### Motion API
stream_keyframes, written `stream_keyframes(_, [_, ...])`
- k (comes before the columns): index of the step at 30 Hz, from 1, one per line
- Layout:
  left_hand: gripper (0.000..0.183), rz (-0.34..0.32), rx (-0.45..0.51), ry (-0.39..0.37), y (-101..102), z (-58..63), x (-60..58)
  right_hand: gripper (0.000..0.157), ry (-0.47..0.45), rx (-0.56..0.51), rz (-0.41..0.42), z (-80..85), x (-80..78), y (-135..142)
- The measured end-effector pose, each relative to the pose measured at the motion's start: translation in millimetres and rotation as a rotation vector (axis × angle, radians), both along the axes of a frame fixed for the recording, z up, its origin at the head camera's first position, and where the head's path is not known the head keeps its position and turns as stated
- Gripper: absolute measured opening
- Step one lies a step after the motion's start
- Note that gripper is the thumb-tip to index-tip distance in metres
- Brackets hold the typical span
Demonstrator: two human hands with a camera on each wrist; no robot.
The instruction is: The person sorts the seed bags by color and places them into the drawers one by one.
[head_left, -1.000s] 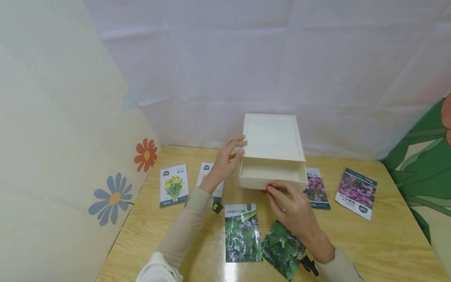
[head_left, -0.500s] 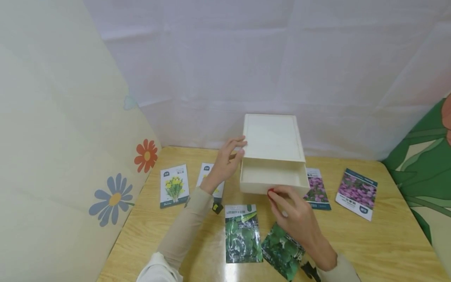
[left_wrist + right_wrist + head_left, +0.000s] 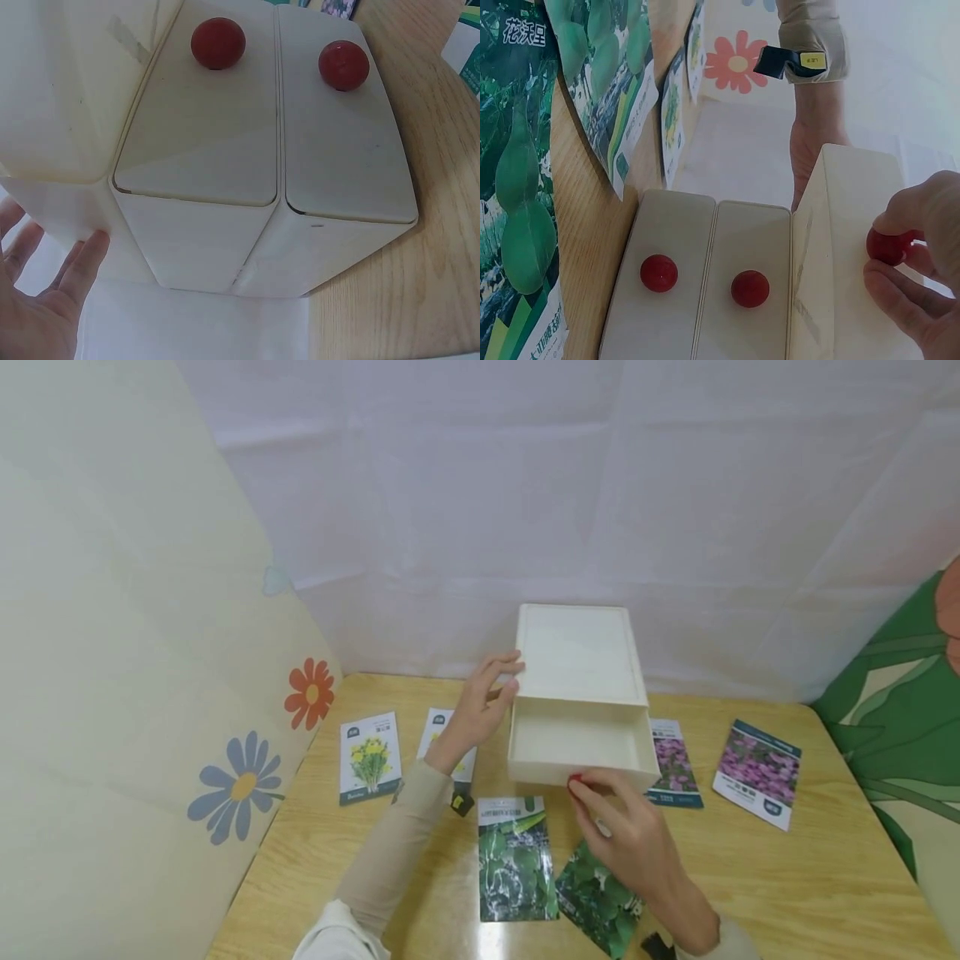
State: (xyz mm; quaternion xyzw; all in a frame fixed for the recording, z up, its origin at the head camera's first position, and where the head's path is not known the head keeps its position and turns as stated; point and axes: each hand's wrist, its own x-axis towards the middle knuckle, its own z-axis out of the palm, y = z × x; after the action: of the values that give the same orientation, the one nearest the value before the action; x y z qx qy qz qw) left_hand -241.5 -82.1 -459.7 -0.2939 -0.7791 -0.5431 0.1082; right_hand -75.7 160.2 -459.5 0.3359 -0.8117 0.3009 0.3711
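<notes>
A white cabinet (image 3: pixel 581 652) with stacked drawers stands against the back cloth. Its top drawer (image 3: pixel 579 772) is pulled partly out, and the visible inside holds nothing. The thumb and fingers of my right hand (image 3: pixel 637 831) pinch that drawer's round red knob (image 3: pixel 887 246). My left hand (image 3: pixel 477 708) rests against the cabinet's left side near the top, its fingers extended, as the left wrist view also shows. Below, the middle drawer (image 3: pixel 202 127) and the bottom drawer (image 3: pixel 341 150) are closed, each with a red knob.
Seed packets lie around the cabinet on the wooden table (image 3: pixel 825 877): yellow-flower ones (image 3: pixel 371 756) to the left, green bean-pod ones (image 3: pixel 517 868) in front, and purple-flower ones (image 3: pixel 757 774) to the right. A flower-printed panel (image 3: pixel 150 610) borders the left side.
My right hand has drawn the top drawer a little farther out toward me, showing more of its inside. My left hand has stayed on the cabinet's side.
</notes>
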Motion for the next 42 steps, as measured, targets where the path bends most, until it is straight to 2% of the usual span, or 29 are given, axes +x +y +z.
stream_keyframes(17, [0.034,0.002,0.007,0.010,1,-0.3,1.0,0.036,0.027,-0.007,0.013,-4.2,13.2,-1])
stream_keyframes(27, [0.033,-0.016,0.054,-0.005,2,1.9,2.0,0.040,0.015,0.016,-0.003,-5.9,22.1,-1])
stream_keyframes(34, [0.033,0.000,0.018,-0.004,3,3.4,2.4,0.038,0.020,0.005,0.007,-7.3,24.6,0])
stream_keyframes(42, [0.032,-0.003,-0.005,-0.011,-2,11.1,3.8,0.042,0.008,0.003,0.002,-5.4,28.1,1])
